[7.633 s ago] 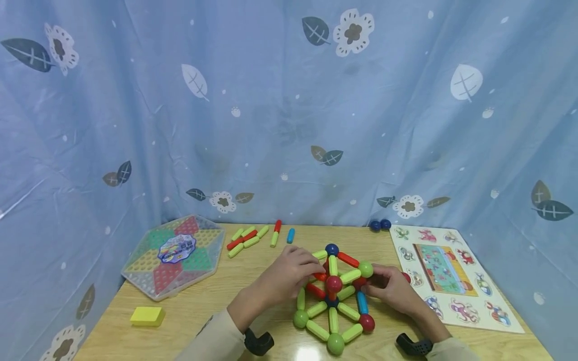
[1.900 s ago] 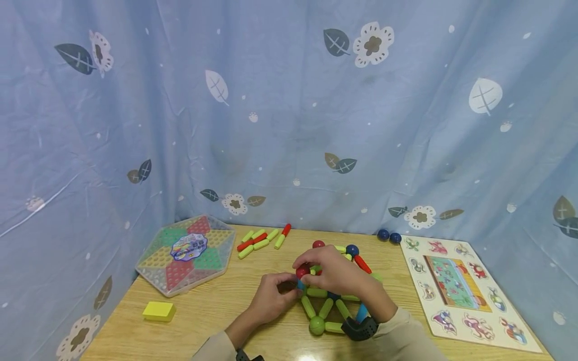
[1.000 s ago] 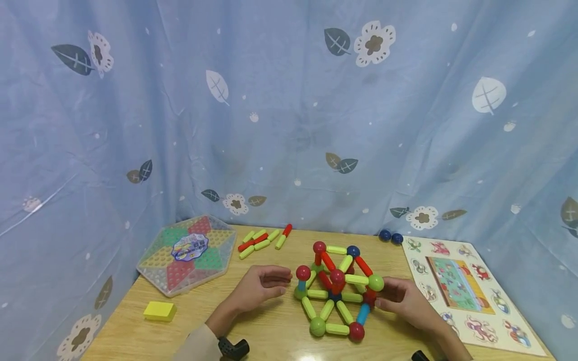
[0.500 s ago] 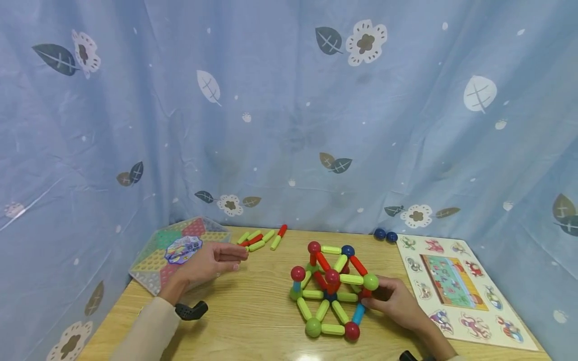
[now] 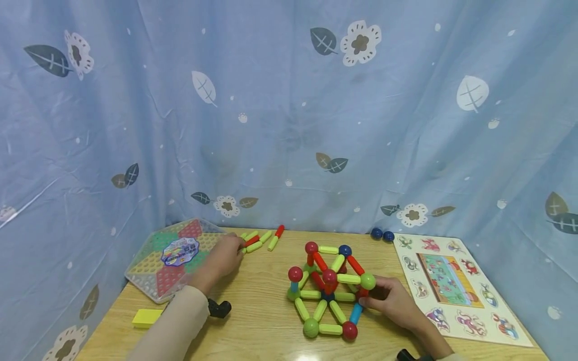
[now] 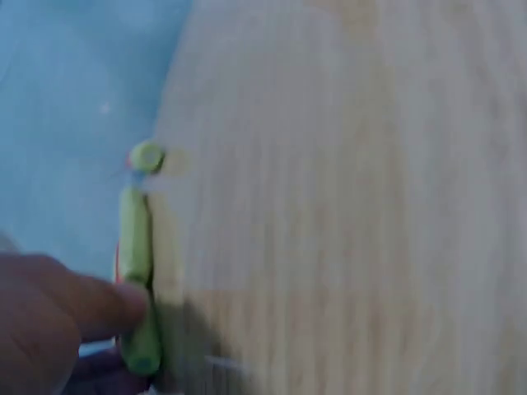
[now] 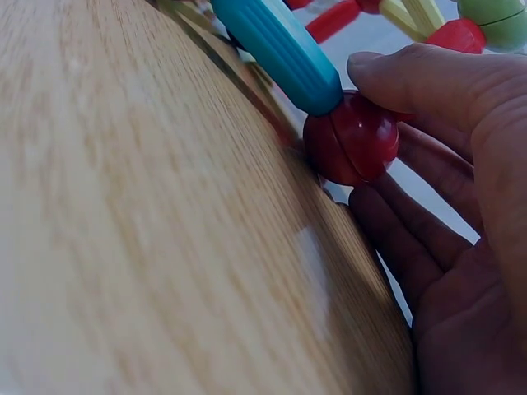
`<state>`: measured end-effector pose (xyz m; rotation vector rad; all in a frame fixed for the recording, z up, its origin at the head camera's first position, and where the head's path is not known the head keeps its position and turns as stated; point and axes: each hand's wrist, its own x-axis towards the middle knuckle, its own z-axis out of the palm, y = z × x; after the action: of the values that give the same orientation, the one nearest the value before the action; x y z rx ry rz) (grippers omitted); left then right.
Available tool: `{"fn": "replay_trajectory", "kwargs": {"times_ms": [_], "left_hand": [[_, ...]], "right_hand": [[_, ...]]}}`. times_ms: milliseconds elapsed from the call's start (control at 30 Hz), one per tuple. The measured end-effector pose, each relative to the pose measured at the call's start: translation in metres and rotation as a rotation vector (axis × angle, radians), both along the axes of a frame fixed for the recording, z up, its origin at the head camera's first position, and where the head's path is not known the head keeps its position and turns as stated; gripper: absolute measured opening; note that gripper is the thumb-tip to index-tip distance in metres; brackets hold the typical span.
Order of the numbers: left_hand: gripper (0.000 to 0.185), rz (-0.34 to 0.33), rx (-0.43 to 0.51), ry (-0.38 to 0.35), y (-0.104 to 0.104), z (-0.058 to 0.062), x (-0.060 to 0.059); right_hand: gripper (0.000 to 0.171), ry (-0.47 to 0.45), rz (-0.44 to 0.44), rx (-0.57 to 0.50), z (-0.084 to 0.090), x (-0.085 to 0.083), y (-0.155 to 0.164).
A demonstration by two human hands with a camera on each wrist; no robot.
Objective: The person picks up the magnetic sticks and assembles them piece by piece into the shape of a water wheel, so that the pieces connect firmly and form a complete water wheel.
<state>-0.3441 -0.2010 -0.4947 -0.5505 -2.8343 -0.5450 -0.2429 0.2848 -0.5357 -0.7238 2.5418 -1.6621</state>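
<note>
A ball-and-rod magnetic structure [image 5: 327, 296] stands on the table, with red, green and dark blue balls joined by coloured rods. My right hand [image 5: 393, 303] holds its right side, thumb and fingers around a red ball [image 7: 352, 140] below the end of a blue rod [image 7: 280, 53]. At the structure's left, another red ball [image 5: 295, 274] tops a short upright blue rod. My left hand [image 5: 226, 256] is at the loose rods at the back left. In the left wrist view its thumb lies across a yellow-green rod [image 6: 142, 341], other fingers partly hidden on the far side.
Left of the rods lies a clear hexagonal game board [image 5: 155, 238], partly behind my left forearm. A yellow block [image 5: 146, 318] sits nearer. Two dark blue balls [image 5: 382, 234] rest at the back, beside a picture puzzle board [image 5: 451, 316] on the right.
A blue rod left the back of the table; a red ball on a blue rod now stands at the structure's left. My left hand has since moved to the loose rods; my right returned rightward.
</note>
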Motion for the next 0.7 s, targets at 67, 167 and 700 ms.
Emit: {"fn": "replay_trajectory", "kwargs": {"times_ms": [67, 167, 700], "left_hand": [[0.012, 0.022, -0.091, 0.069, 0.005, -0.005, 0.001], [0.01, 0.077, -0.185, 0.107, 0.014, -0.004, 0.01], [0.01, 0.225, -0.166, -0.011, 0.024, 0.029, 0.051]], "right_hand": [[0.032, -0.003, 0.001, 0.006, 0.0, 0.0, -0.001], [0.032, -0.004, 0.006, 0.012, 0.0, -0.001, -0.001], [0.027, -0.008, 0.035, -0.004, 0.0, -0.001, 0.0]]}}
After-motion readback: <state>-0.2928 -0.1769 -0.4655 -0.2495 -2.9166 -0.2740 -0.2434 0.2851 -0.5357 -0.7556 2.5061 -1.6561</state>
